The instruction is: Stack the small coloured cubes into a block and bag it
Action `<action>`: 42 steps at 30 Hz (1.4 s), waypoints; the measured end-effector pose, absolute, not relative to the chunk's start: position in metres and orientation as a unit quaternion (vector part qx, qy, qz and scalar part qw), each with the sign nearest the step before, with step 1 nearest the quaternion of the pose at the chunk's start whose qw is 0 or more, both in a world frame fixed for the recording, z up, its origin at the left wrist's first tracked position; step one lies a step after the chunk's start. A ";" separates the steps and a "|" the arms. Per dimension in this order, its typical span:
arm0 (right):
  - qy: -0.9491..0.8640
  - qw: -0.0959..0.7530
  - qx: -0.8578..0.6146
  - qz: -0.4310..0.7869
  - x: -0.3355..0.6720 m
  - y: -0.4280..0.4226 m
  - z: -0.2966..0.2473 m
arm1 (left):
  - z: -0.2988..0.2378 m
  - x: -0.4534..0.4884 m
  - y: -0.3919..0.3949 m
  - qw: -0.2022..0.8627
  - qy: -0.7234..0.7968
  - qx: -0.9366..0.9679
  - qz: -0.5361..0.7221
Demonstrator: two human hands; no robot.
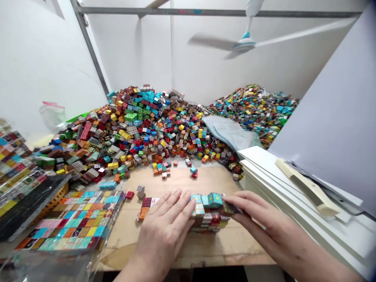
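Currently the multicoloured patterned-cube block (207,219) sits on the pale wooden board (176,182); left hand (167,223) flat on top, fingers straight, right hand (263,219) pinching dark end cubes (227,208). Uneven squeeze could pop cubes loose.

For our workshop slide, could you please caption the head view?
Left hand flat atop stacked patterned cubes, right hand at their end; loose cubes heaped behind.

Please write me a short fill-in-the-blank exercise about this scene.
1. The left hand lies on ____ of the block stack.
2. The cream-coloured tool rests on a pile of ____ sheets.
3. In the picture, a ceiling ____ with long blades shows above the heaped blocks.
4. The flat block panel lies to the ____ of both hands.

Missing words: top; white; fan; left.
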State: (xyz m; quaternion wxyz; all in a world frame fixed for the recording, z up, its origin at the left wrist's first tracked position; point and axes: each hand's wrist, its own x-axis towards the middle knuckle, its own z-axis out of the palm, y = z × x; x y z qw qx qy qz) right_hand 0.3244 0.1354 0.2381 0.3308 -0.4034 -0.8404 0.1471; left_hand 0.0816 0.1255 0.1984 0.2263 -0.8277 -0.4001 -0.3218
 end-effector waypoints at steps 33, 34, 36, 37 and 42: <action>-0.842 0.371 -0.392 0.013 0.315 0.138 0.202 | 0.221 0.112 0.134 0.155 -0.374 -0.865 -0.298; -0.847 0.368 -0.383 -0.004 0.316 0.138 0.202 | 0.220 0.112 0.135 0.152 -0.375 -0.864 -0.299; -0.854 0.360 -0.375 -0.019 0.318 0.138 0.205 | 0.218 0.112 0.135 0.148 -0.377 -0.864 -0.299; -0.856 0.358 -0.373 -0.021 0.319 0.138 0.207 | 0.218 0.112 0.134 0.149 -0.378 -0.864 -0.297; -0.846 0.371 -0.382 -0.001 0.321 0.138 0.203 | 0.223 0.116 0.134 0.137 -0.391 -0.871 -0.262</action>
